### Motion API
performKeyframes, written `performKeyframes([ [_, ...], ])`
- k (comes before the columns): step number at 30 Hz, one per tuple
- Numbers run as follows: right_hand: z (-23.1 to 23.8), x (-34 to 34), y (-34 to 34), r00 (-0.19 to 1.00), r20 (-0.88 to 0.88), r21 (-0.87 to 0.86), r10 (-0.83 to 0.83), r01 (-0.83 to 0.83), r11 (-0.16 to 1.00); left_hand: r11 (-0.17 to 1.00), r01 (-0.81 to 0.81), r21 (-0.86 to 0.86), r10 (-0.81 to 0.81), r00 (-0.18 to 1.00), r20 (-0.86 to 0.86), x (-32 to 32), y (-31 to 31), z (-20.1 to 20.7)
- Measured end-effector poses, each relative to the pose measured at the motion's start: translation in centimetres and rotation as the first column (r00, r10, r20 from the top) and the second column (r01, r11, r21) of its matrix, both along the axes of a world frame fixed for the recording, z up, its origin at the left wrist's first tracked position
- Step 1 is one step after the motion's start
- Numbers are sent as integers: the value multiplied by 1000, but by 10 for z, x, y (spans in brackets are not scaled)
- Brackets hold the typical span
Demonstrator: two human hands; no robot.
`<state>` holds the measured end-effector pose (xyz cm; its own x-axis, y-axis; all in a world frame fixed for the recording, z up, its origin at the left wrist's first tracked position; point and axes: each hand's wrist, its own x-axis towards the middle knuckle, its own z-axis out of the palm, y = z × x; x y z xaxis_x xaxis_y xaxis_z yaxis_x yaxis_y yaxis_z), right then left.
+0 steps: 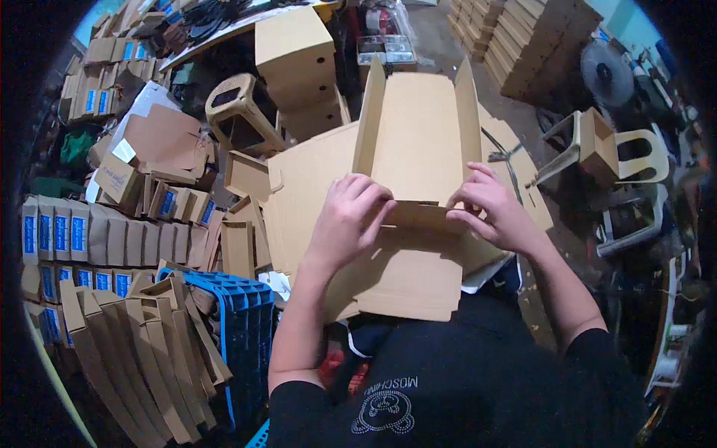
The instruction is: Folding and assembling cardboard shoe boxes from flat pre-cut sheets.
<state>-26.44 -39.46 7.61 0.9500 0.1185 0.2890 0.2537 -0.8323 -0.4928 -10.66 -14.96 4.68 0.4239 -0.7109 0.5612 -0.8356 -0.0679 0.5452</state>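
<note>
The left hand (352, 215) and the right hand (489, 211) are working apart in the head view, each pinching one end of the near fold of a light-brown, partly folded cardboard box (420, 134); the box is lying in front of the person's black-shirted chest, over a light-brown, flat cardboard sheet (306, 179); its two long side walls are standing upright beyond the hands, while its near flap is stretching toward the person; to the left, long, narrow brown cardboard pieces (134, 351) are leaning near a blue, ribbed plastic crate (254, 317); a beige plastic stool (233, 101) is standing farther off.
</note>
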Motion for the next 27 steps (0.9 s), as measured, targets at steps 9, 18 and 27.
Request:
performKeyframes([
  [9, -5, 2, 0, 995, -59, 222, -79, 91, 971, 966, -191, 176, 182, 981, 68, -2, -8, 3],
  [18, -1, -1, 4, 982, -175, 176, -66, 97, 980, 985, -50, 164, 70, 991, -116, 7, 6, -1],
  [27, 4, 1, 2, 963, -264, 229, -58, 121, 966, 983, 98, 156, -55, 965, -257, 13, 10, -4],
])
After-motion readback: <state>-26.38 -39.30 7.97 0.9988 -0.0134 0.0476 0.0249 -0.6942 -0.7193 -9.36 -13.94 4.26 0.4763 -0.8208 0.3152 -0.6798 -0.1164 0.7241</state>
